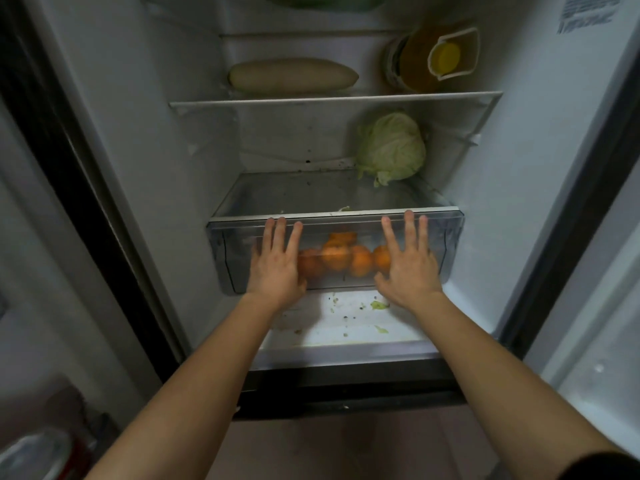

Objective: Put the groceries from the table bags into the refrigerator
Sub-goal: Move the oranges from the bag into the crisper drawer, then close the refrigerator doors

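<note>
Oranges [346, 259] sit in the clear drawer [446, 237] at the fridge [519, 202] bottom, and left hand [275, 265] and right hand [408, 263] press flat, fingers straight, on its front, likely to slide it shut.

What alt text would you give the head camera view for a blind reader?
The left hand and right hand press flat on a clear fridge drawer holding oranges. A cabbage sits above it; higher up lie a pale long vegetable and a jug.
</note>
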`<state>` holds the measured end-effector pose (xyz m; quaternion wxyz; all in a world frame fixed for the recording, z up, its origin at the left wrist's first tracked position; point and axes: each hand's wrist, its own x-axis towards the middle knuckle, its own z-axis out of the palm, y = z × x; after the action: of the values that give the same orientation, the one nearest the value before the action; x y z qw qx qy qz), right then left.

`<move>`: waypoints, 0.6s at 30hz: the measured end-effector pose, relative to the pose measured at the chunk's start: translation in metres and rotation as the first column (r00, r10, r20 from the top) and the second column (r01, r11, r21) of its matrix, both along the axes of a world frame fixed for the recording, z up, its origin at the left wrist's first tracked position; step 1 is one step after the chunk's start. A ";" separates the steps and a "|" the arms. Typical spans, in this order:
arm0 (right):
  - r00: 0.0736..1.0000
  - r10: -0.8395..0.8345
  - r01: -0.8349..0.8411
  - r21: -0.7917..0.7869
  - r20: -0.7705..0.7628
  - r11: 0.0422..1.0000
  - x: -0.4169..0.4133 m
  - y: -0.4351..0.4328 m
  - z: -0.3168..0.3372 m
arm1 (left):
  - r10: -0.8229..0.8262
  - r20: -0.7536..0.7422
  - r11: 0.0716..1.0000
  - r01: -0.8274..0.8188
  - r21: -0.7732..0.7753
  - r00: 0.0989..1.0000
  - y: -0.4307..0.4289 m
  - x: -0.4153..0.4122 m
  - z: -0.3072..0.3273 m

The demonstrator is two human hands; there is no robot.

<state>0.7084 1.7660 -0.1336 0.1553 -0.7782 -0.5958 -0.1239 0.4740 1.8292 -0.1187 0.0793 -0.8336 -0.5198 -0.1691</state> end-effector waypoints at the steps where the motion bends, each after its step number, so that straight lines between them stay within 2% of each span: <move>1: 1.000 0.005 -0.005 -0.012 -0.008 1.000 -0.002 -0.004 0.006 | 0.003 0.010 1.000 -0.003 -0.018 1.000 -0.004 -0.001 0.003; 3: 0.999 0.010 -0.010 0.013 -0.032 1.000 -0.007 -0.018 0.018 | 0.007 0.073 1.000 -0.007 0.004 0.997 -0.013 -0.007 0.008; 8: 1.000 0.027 -0.027 0.260 0.003 0.965 -0.015 -0.070 0.018 | -0.124 0.268 0.946 0.032 0.323 0.955 -0.047 -0.021 0.014; 10: 0.999 0.000 -0.010 0.312 0.032 0.950 -0.018 -0.095 0.016 | -0.184 0.308 0.925 0.058 0.376 0.934 -0.066 -0.019 0.015; 13: 0.995 -0.059 0.026 0.370 0.079 0.929 -0.020 -0.141 0.017 | -0.285 0.359 0.911 0.134 0.391 0.889 -0.095 -0.005 0.012; 18: 0.965 -0.201 0.105 0.457 0.167 0.883 -0.003 -0.253 0.015 | -0.468 0.372 0.875 0.361 0.323 0.801 -0.158 0.059 -0.001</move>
<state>0.7056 1.5127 -0.1185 0.2548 -0.7494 -0.5012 -0.3496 0.5327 1.6712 -0.1195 0.0195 -0.8518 -0.3037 -0.4264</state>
